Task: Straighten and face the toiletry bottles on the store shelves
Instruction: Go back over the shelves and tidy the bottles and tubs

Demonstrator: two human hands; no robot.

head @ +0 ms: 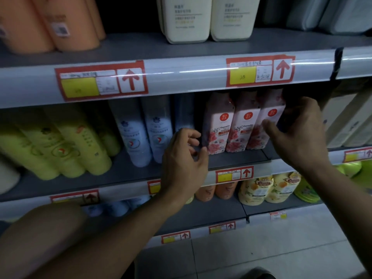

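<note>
While the right hand (pixel 296 133) grips a dark bottle (pixel 287 117) at the right end of the pink row, thumb in front and fingers curled over its top, the left hand (pixel 185 156) hovers just beside the leftmost of the three pink flowered bottles (pixel 237 125) with fingers loosely curled and holding nothing. These bottles stand on the middle shelf (pixel 231 156), set back from its front edge, labels forward and tilted slightly together. To do this step well, the person would probably seat the dark bottle upright and touching the pink row, turn its label outward, then use the free hand to steady the row's left end so nothing tips. Pulling all of them level with the shelf lip, in line with the pale blue bottles (pixel 147 127), looks sensible.
</note>
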